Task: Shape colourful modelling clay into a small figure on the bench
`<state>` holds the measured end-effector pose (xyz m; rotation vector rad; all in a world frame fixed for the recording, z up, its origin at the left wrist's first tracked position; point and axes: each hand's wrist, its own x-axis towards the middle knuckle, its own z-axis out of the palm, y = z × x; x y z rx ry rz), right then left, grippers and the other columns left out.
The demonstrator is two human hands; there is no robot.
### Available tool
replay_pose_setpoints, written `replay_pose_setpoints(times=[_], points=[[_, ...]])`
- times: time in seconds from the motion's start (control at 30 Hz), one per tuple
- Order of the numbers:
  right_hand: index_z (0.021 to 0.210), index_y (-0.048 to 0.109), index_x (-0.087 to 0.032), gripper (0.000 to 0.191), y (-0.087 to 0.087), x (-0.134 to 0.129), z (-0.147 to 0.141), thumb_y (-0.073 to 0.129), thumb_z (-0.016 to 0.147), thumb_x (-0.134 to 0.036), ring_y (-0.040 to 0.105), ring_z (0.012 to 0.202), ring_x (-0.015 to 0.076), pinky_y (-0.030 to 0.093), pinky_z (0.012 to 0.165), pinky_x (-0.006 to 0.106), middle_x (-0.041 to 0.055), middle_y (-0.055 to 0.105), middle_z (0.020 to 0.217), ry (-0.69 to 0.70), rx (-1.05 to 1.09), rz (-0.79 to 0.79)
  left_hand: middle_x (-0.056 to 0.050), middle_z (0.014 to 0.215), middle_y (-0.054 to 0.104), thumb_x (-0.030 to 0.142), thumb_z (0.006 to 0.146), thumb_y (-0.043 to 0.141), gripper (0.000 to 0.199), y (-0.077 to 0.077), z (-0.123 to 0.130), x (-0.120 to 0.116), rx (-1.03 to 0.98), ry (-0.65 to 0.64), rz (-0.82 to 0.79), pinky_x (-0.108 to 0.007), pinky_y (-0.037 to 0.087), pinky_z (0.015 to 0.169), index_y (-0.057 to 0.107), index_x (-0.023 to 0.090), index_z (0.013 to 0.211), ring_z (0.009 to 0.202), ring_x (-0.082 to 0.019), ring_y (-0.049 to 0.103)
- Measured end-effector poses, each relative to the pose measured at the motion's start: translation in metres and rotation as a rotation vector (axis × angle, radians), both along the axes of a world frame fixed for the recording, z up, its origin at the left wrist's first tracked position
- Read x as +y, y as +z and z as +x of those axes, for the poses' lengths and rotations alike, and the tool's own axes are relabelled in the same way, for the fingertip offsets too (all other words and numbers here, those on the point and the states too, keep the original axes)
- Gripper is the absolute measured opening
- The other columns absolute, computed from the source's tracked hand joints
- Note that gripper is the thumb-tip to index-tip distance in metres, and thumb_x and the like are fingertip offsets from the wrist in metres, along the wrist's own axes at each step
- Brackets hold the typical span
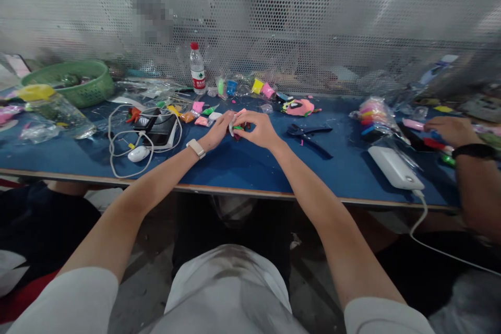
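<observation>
Over the middle of the blue table, my left hand (219, 129) and my right hand (259, 129) meet around a small lump of modelling clay (237, 128). White, green and dark red show on it between the fingers; its shape is mostly hidden. The right thumb and fingers pinch it from one side, while the left fingers close on it from the other. Pink and white clay pieces (201, 121) lie just left of my hands. Beyond them to the right rests a pink clay figure (300, 107) with black and yellow parts. Dark-handled pliers (310, 138) lie right of my right hand.
A water bottle (198, 70) stands by the perforated metal screen (297, 21). At left are a green basket (84, 95), a white cable (113, 151) and a black box (162, 130). A white power bank (395, 168) lies at right, near another person's hand (452, 129).
</observation>
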<state>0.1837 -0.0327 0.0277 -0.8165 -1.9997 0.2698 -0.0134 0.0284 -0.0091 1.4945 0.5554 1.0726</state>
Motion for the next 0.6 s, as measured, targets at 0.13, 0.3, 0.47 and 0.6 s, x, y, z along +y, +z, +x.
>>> replay_pose_setpoints(times=[0.13,0.3,0.47,0.6], points=[[0.099,0.086,-0.025,0.016,-0.0023,0.0032,0.0004,0.084,0.099,-0.040,0.071,0.081,0.0213,0.060,0.083,0.039,0.0064,0.088,0.105,-0.024,0.015,-0.035,-0.006,0.098,0.073,0.074,0.111,0.067,0.052,-0.0002,-0.0007,-0.0004,-0.004,-0.007,0.018,-0.033,0.061,0.078,0.075,0.023,0.103,0.088,-0.020,0.069],[0.098,0.087,-0.024,0.028,-0.0034,0.0044,0.0016,0.084,0.103,-0.051,0.072,0.079,0.0209,0.061,0.084,0.039,0.0069,0.087,0.102,-0.025,0.044,-0.049,-0.007,0.101,0.074,0.073,0.113,0.066,0.052,0.0035,-0.0005,-0.0047,0.024,0.010,-0.007,-0.034,0.063,0.082,0.075,0.022,0.103,0.090,-0.021,0.071],[0.091,0.090,-0.028,0.037,-0.0003,0.0023,0.0028,0.086,0.100,-0.063,0.076,0.082,0.0236,0.064,0.086,0.042,0.0082,0.089,0.105,-0.023,0.066,-0.086,-0.005,0.097,0.072,0.073,0.110,0.070,0.052,0.0053,-0.0009,-0.0073,-0.003,-0.008,-0.017,-0.033,0.063,0.084,0.075,0.023,0.101,0.088,-0.020,0.070],[0.095,0.092,-0.028,0.037,0.0012,0.0004,0.0003,0.087,0.099,-0.065,0.076,0.082,0.0232,0.065,0.087,0.043,0.0075,0.089,0.105,-0.063,0.080,-0.114,-0.006,0.096,0.072,0.074,0.110,0.070,0.052,0.0045,-0.0001,-0.0063,0.022,0.017,-0.038,-0.034,0.062,0.084,0.075,0.023,0.099,0.088,-0.021,0.070]])
